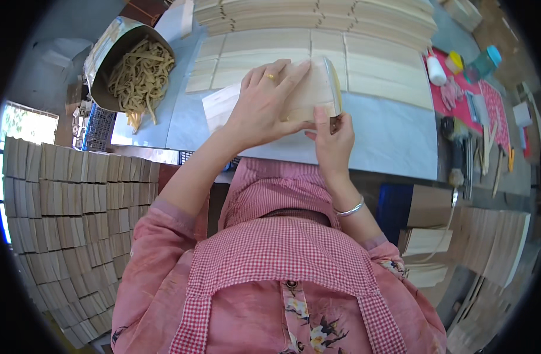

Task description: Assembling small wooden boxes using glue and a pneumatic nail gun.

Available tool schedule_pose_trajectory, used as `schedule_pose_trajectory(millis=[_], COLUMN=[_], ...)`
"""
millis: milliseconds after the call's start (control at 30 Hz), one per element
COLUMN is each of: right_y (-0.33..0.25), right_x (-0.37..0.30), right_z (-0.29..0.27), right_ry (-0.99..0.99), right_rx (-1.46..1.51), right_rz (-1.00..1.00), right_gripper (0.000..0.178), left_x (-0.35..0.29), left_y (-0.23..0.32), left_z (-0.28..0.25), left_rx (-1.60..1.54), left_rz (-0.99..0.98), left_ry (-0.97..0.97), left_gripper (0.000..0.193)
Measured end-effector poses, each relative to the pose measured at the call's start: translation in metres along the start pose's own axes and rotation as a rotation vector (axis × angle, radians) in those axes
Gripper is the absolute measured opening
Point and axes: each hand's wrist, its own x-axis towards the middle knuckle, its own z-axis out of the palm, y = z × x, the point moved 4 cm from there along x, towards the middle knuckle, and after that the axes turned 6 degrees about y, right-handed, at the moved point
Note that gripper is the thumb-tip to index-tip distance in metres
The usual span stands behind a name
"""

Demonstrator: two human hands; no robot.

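A pale, wood-coloured board or bundle of thin sheets (314, 89) lies near the table's front, its right end curved and edged with a shiny strip. My left hand (264, 106) rests flat across it, fingers stretched out, a ring on one. At its lower right corner my right hand (332, 137) pinches the edge between thumb and fingers. A pale flat piece (219, 107) sticks out at the left beneath my left hand; whether it belongs to the same board is hidden. Just beyond lie rows of pale wooden panels (388, 71).
Tall stacked panels (317, 15) stand at the back of the table (388, 133). An open bag (98, 74) of curled tan strips (142, 76) sits at the left. Below it rise stacked wooden blocks (70, 200). A bottle (436, 71) and tools occupy the right side.
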Motion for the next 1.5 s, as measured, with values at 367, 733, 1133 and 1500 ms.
schedule_pose_trajectory(millis=[367,733,1133,1500], right_y=[0.024,0.026,0.025,0.022], right_x=[0.030,0.048,0.053,0.049], right_z=[-0.101,-0.082,-0.075,-0.076], right_ry=[-0.266,-0.529,-0.597,-0.605], right_rx=[-0.514,-0.340,-0.224,-0.203], right_rz=[0.097,0.294,0.472,0.433], right_gripper=[0.040,0.025,0.021,0.019], left_x=[-0.029,-0.044,-0.043,-0.002], left_y=[0.024,0.031,0.026,0.033], left_z=[0.073,0.070,0.076,0.094], left_rx=[-0.002,-0.132,-0.147,-0.152], left_rz=[0.080,0.200,0.239,-0.080], left_ry=[-0.410,-0.283,-0.326,-0.276], left_gripper=[0.068,0.048,0.053,0.101])
